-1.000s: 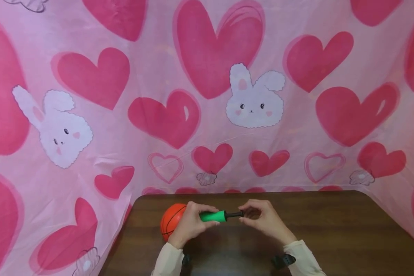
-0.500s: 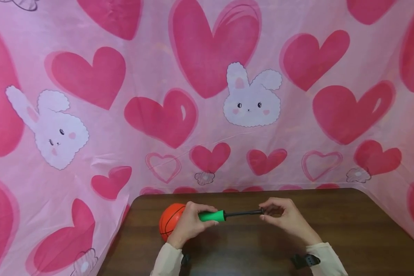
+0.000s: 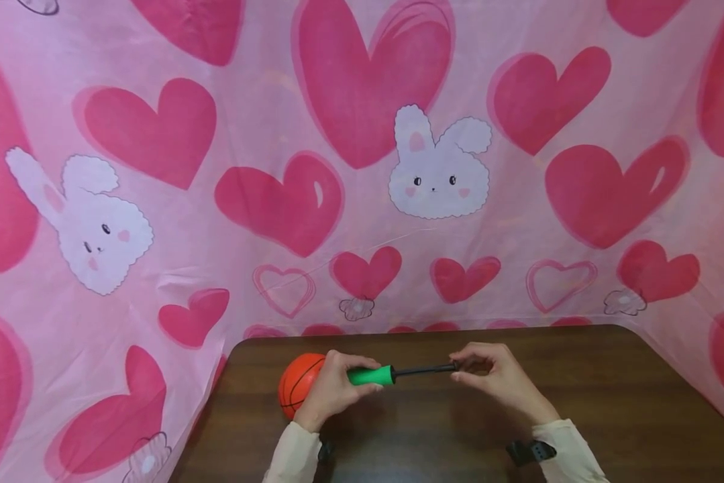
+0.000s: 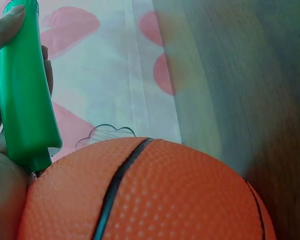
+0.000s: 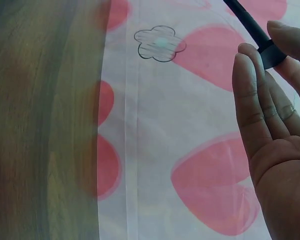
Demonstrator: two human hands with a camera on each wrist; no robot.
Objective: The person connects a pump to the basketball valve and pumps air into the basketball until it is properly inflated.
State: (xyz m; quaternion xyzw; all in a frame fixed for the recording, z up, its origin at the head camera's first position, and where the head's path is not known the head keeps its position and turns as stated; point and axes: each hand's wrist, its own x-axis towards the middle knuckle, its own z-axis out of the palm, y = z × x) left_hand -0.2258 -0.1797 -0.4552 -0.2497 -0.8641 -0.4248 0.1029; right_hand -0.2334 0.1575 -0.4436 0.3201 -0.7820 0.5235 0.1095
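My left hand [image 3: 331, 386] grips the green barrel of a small hand pump [image 3: 370, 376], held roughly level above the table. In the left wrist view the pump's nozzle [image 4: 40, 162] points at an orange toy basketball [image 4: 150, 195], with a bit of metal needle showing right at the ball's surface. From the other end of the barrel a thin black plunger rod [image 3: 422, 370] sticks out, drawn well out. My right hand [image 3: 497, 376] pinches the rod's end cap [image 5: 272, 56] between thumb and fingers. In the head view the left hand partly covers the ball.
The brown wooden table [image 3: 627, 402] has rounded far corners. Behind and beside it hangs a pink cloth [image 3: 362, 221] printed with hearts and rabbits. Black wrist straps [image 3: 531, 452] show at the cuffs.
My right hand has moved to the right, drawing the plunger rod farther out of the barrel, then stayed nearly in place. The left hand and the ball keep their places.
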